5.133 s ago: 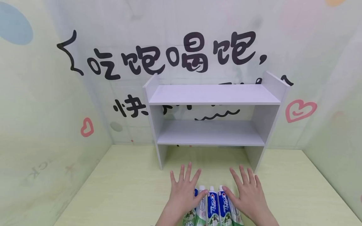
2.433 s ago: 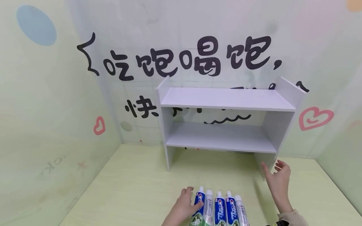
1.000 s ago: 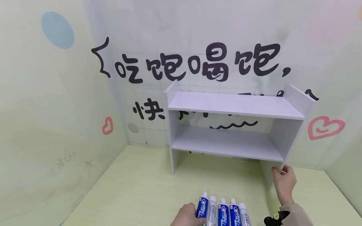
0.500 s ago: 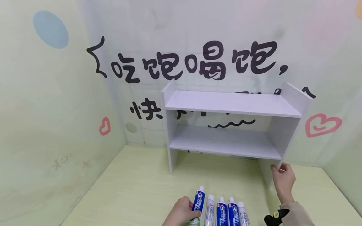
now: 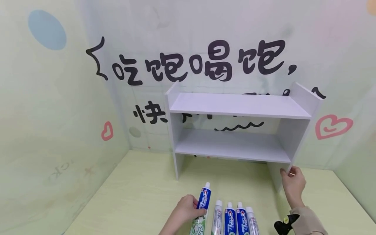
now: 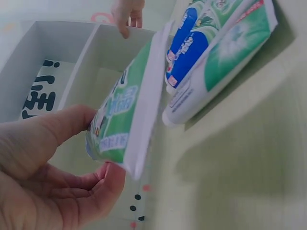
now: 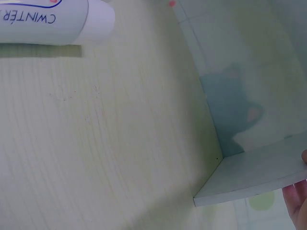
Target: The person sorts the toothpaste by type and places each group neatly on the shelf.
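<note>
My left hand (image 5: 185,210) pinches a blue, white and green Crest toothpaste tube (image 5: 203,199), its white cap pointing away towards the shelf. In the left wrist view the tube's green crimped end (image 6: 122,110) is raised off the table between thumb and fingers. My right hand (image 5: 293,186) holds the lower front edge of the right side panel (image 7: 254,182) of a white two-tier shelf (image 5: 232,145), thumb inside and fingers outside. Beside the held tube, several other tubes lie in a row: a white one (image 5: 217,217), two blue ones, and another white one (image 5: 252,222) at the right.
The shelf stands on a pale wood-grain table (image 5: 138,189) against the back wall (image 5: 188,29), which bears black lettering. Both its boards carry nothing. A side wall (image 5: 58,124) rises at the left. A black device (image 5: 286,224) sits by the right sleeve.
The left hand has taken hold of the leftmost tube, lifted it and moved it forward, away from the row. Earlier, the right hand moved from above the tubes to the shelf's right panel.
</note>
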`<action>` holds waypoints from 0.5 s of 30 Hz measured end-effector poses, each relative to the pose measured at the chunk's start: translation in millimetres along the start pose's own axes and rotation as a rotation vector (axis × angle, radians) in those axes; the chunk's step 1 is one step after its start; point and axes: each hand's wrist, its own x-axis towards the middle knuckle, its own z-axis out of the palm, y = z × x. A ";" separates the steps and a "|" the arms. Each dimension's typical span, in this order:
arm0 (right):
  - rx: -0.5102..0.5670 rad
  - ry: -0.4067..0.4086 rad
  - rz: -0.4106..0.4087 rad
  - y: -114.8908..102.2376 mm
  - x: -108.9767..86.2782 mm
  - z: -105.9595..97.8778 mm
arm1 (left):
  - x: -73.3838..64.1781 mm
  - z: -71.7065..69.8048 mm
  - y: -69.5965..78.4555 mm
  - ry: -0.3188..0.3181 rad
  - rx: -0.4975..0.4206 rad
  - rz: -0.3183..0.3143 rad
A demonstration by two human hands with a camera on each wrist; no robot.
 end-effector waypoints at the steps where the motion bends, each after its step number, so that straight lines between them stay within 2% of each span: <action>1: -0.009 0.003 -0.005 0.1 0.3 0.1 | 0.0 -1.2 1.3 -0.001 0.000 0.000; 6: -0.041 0.027 -0.030 2.3 1.1 1.4 | 0.4 -9.4 11.1 -0.008 -0.002 -0.004; 15: -0.060 0.066 -0.040 7.7 1.6 4.5 | 2.8 -31.3 33.3 0.016 0.009 0.069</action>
